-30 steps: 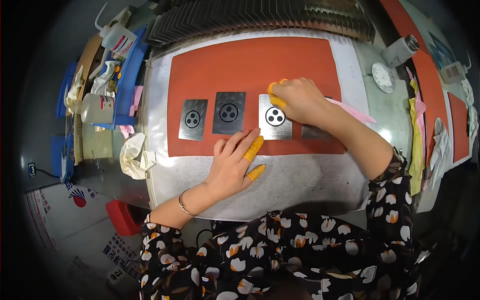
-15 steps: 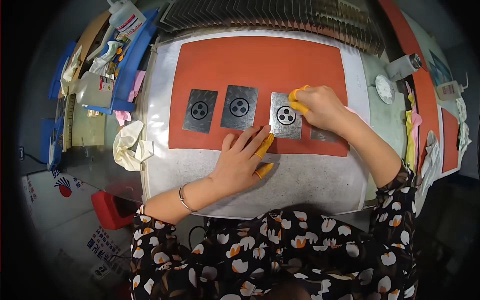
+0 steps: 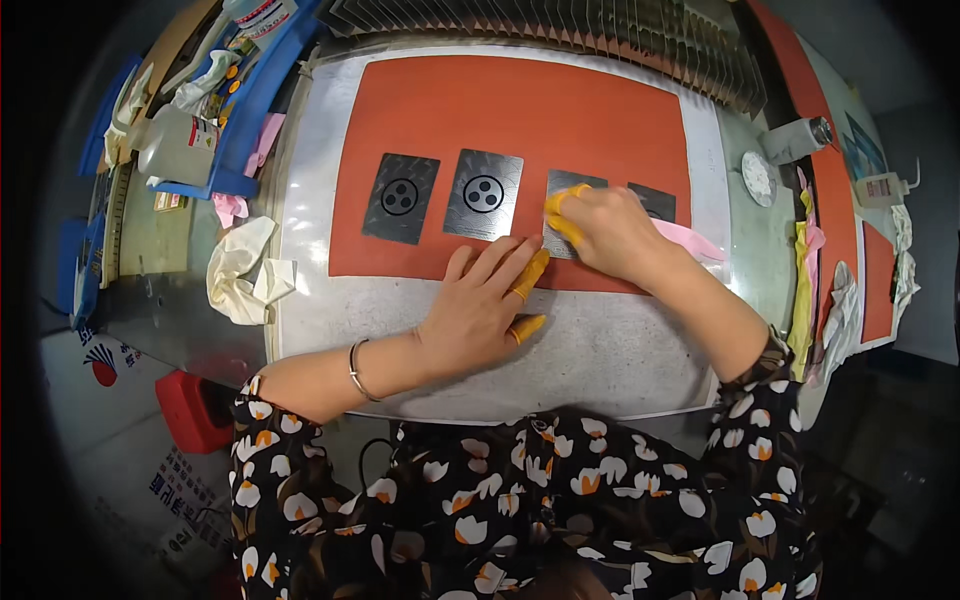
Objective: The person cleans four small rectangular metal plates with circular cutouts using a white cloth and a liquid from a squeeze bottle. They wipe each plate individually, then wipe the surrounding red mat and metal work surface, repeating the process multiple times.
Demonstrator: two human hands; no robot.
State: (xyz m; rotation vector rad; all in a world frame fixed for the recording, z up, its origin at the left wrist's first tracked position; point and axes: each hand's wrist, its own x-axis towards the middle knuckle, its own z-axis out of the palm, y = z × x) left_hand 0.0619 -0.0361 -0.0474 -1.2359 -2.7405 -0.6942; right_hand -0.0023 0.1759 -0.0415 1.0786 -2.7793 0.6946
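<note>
My right hand (image 3: 610,232) is closed over the third of several grey metal plates, covering most of its round emblem. A pink cloth (image 3: 692,240) trails out from under that hand, the gripped part hidden. Yellow finger cots cover some fingertips of both hands. My left hand (image 3: 478,300) lies with fingers spread, its fingertips by the lower left corner of this third plate (image 3: 578,179). To the left lie the first plate (image 3: 388,225) and second plate (image 3: 478,220), each with a dark ring around three dots. The fourth plate (image 3: 652,201) is partly hidden behind my right hand.
An orange-red mat (image 3: 520,110) lies under the plates. A rack of upright thin plates (image 3: 560,25) stands behind it. At left are a crumpled white cloth (image 3: 240,272), a blue tray (image 3: 262,110) and a plastic bottle (image 3: 175,150). A capped bottle (image 3: 797,140) and white round dish (image 3: 758,178) are at right.
My right hand has moved left and down across the third plate, covering its emblem. More of the fourth plate and pink cloth shows. The left hand stays near the corner; the view has shifted slightly.
</note>
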